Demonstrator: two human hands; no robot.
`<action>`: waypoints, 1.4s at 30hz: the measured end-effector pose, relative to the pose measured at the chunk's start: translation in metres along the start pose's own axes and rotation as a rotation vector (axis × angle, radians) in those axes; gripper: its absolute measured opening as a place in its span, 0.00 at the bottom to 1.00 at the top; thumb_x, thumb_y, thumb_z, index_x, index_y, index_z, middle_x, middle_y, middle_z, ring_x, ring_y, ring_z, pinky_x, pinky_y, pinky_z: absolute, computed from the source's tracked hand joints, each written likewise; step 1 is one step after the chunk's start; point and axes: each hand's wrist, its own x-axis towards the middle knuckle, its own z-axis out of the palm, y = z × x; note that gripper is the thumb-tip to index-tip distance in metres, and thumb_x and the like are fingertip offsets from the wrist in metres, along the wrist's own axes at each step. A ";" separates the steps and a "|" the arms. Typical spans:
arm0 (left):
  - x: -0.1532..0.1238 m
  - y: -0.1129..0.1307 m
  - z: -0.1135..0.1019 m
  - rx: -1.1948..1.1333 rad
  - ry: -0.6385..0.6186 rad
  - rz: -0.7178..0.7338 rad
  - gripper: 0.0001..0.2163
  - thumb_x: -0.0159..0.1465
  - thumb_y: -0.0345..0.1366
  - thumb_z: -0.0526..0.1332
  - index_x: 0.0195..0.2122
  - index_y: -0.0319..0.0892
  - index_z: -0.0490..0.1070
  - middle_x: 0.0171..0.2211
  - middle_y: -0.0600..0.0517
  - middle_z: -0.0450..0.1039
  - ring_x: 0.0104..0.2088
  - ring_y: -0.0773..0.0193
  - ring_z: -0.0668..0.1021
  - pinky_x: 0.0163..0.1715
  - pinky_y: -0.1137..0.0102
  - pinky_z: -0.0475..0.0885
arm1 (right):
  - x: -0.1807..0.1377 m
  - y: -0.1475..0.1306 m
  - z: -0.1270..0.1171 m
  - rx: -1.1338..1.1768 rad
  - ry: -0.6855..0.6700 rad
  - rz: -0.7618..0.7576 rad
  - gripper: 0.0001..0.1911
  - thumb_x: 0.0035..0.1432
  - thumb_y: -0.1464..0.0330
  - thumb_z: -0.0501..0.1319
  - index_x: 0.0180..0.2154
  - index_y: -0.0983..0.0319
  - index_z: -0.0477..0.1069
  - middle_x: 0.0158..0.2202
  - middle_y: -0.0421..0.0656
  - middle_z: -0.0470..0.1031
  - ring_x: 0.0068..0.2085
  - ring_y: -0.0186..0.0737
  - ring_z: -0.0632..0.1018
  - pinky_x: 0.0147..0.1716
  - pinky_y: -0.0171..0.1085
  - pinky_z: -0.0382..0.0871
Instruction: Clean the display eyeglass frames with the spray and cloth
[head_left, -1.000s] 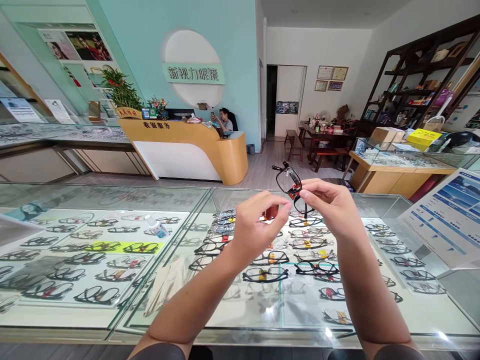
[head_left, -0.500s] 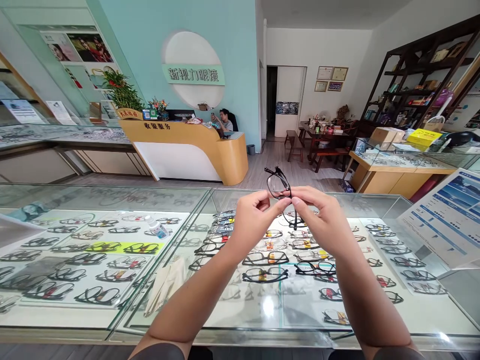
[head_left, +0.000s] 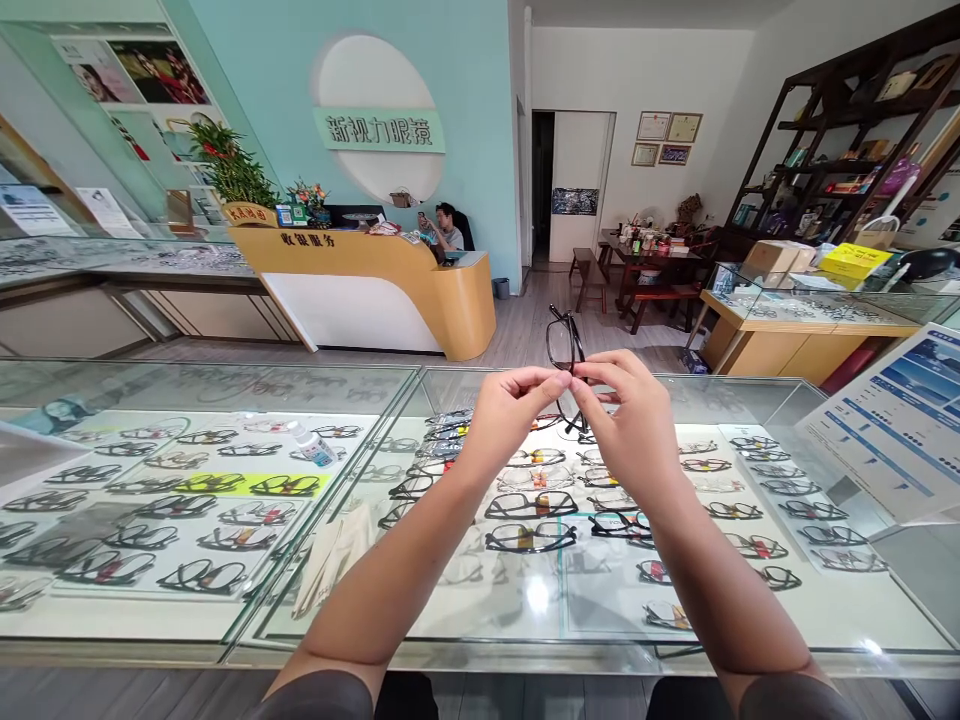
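Note:
A pair of black-framed eyeglasses (head_left: 561, 343) is held upright on edge above the glass display case (head_left: 495, 632), one lens above my fingers and the other below. My left hand (head_left: 506, 415) pinches it near the middle with thumb and fingertips. From the other side, my right hand (head_left: 634, 420) grips the same part, its thumb beside the left one. The fingers partly cover the bridge and lower lens. Under the glass lie rows of eyeglasses, among them a dark-rimmed pair (head_left: 530, 538) below my hands.
A pale cloth (head_left: 335, 560) and a small white bottle (head_left: 311, 444) rest on the glass to the left. A printed sheet (head_left: 889, 425) leans at the right. Across the room, a person (head_left: 448, 232) sits behind a wooden counter (head_left: 469, 310); benches and a table (head_left: 652, 262) stand further right.
The eyeglasses have turned slightly and sit a little higher in my hands. My left fingers have closed nearer the right ones. The view has tipped slightly downward.

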 end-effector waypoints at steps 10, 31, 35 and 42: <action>0.011 -0.007 -0.011 0.212 0.083 0.042 0.18 0.62 0.55 0.71 0.35 0.43 0.83 0.18 0.58 0.57 0.22 0.68 0.60 0.25 0.69 0.55 | 0.002 0.001 -0.008 -0.061 -0.160 -0.005 0.12 0.73 0.64 0.59 0.52 0.57 0.79 0.51 0.49 0.80 0.44 0.46 0.82 0.42 0.45 0.79; 0.046 -0.100 -0.003 1.398 -0.494 -0.223 0.09 0.67 0.37 0.65 0.39 0.44 0.87 0.42 0.40 0.86 0.46 0.48 0.85 0.44 0.64 0.73 | 0.005 -0.002 -0.025 -0.005 -0.044 0.022 0.08 0.70 0.63 0.62 0.42 0.56 0.81 0.36 0.41 0.82 0.35 0.41 0.79 0.36 0.41 0.74; 0.046 -0.109 0.000 1.438 -0.506 -0.243 0.10 0.67 0.37 0.64 0.39 0.42 0.87 0.43 0.39 0.86 0.46 0.49 0.85 0.45 0.64 0.73 | 0.005 -0.003 -0.025 -0.003 -0.042 0.018 0.09 0.69 0.63 0.62 0.42 0.56 0.81 0.36 0.42 0.83 0.36 0.41 0.80 0.37 0.41 0.74; 0.049 -0.122 -0.002 1.450 -0.519 -0.253 0.11 0.67 0.36 0.63 0.41 0.42 0.87 0.44 0.39 0.86 0.47 0.48 0.86 0.46 0.64 0.74 | 0.004 -0.003 -0.025 -0.003 -0.045 0.018 0.08 0.70 0.64 0.62 0.42 0.57 0.80 0.35 0.41 0.82 0.34 0.40 0.79 0.35 0.40 0.72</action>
